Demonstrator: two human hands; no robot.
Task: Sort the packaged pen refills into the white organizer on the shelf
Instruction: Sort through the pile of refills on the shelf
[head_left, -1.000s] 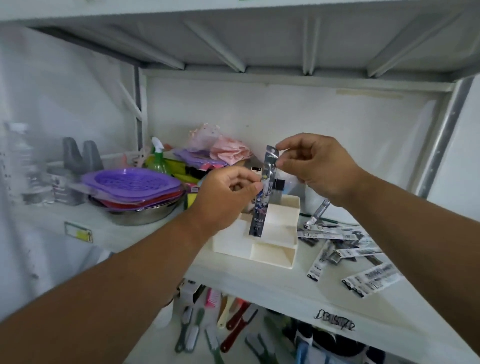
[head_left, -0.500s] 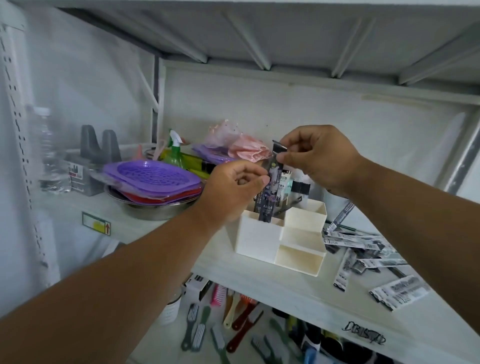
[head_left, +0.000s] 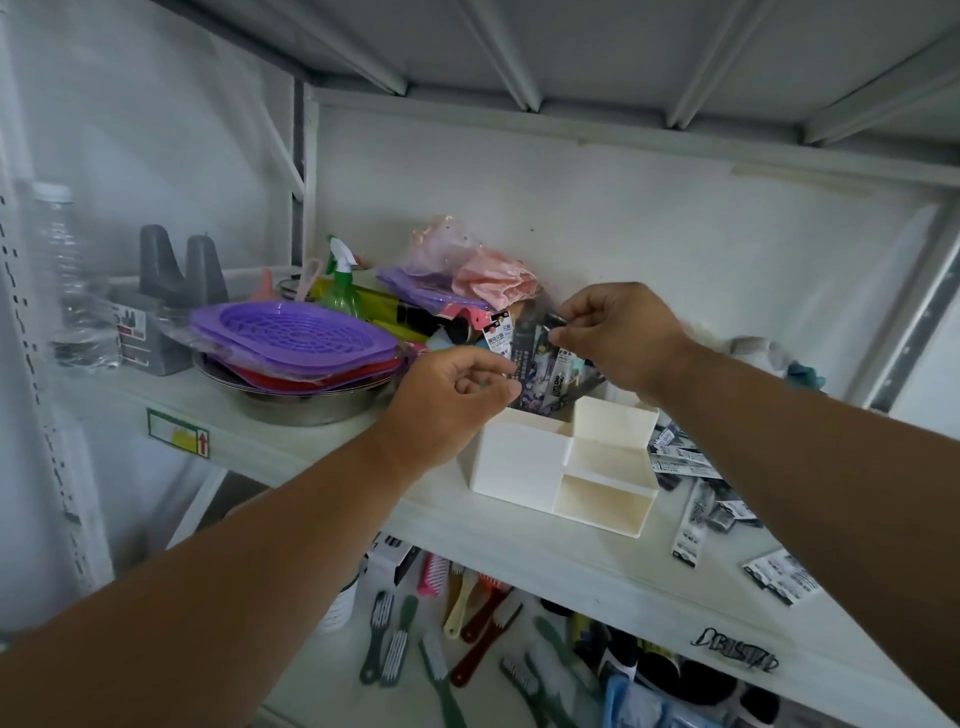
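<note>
— White metal shelf (head_left: 519, 535), cluttered. Where is the organizer?

— White organizer (head_left: 524, 457) stands mid-shelf; refill packets (head_left: 535, 364) sit upright in its tall back compartment.

— And the hands?

— Right hand (head_left: 618, 332) pinches a packet top between thumb and fingertips. Left hand (head_left: 452, 395) is beside the packets with fingers curled; whether it grips one cannot be told.

— Anything else?

— Loose refill packets (head_left: 691, 467) lie right of the organizer; purple trays (head_left: 291, 338) left.

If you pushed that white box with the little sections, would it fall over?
Probably not. The white organizer looks wide and low, sitting flat on the shelf, so it would likely slide. It seems like thin plastic, so probably light. The tall refill packets might wobble.
</note>
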